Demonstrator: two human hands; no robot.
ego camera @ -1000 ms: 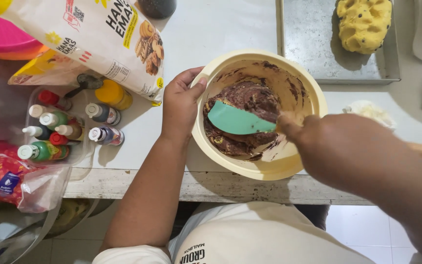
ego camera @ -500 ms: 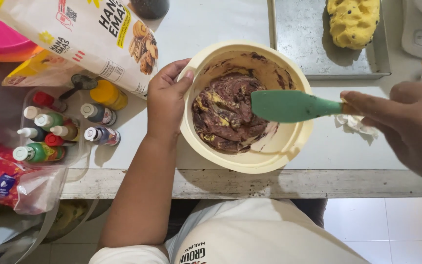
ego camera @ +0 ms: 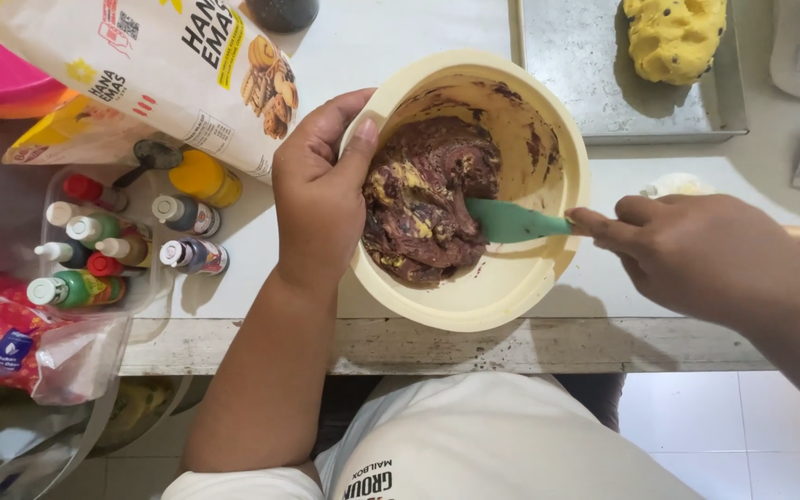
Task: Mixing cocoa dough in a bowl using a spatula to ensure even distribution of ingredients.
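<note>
At table edge, left hand (ego camera: pixel 318 190) grips rim of tilted cream plastic bowl (ego camera: pixel 511 287); right hand (ego camera: pixel 706 255) grasps teal silicone spatula (ego camera: pixel 511 223), blade sunk in brown-yellow marbled dough (ego camera: pixel 423 204). Bowl overhangs table front slightly; clear tub of colouring bottles (ego camera: pixel 113 241) close left, metal tray (ego camera: pixel 604 74) behind. Wooden handle mostly hidden by hand.

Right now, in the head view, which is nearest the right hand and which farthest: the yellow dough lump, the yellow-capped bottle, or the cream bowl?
1. Cream bowl, just left of the right hand.
2. Yellow dough lump, up on the metal tray.
3. Yellow-capped bottle, far left, beyond the bowl.
</note>
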